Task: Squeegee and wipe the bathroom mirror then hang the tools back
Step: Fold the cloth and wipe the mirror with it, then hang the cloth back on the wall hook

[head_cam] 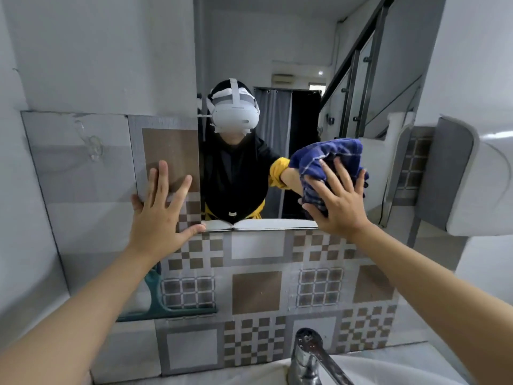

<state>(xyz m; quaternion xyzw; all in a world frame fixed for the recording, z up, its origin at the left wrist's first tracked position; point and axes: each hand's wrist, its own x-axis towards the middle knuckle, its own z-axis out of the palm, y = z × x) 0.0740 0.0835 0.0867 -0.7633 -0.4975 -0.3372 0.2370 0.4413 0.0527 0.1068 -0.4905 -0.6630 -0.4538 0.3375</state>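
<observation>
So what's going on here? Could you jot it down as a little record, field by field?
place: bathroom, tiled wall above a sink
mirror: on the wall, reflecting the person
right hand: fingers spread, pressing a blue checked cloth against the mirror
left hand: open, flat on the tiles at the mirror's left edge
squeegee: teal, against the wall below the left hand, not held
hook: clear, on the wall at left, nothing on it
tap: chrome, at bottom

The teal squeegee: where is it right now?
In the head view, the teal plastic squeegee sits lower left against the patterned tile wall, below the mirror, partly behind the left forearm.
</observation>
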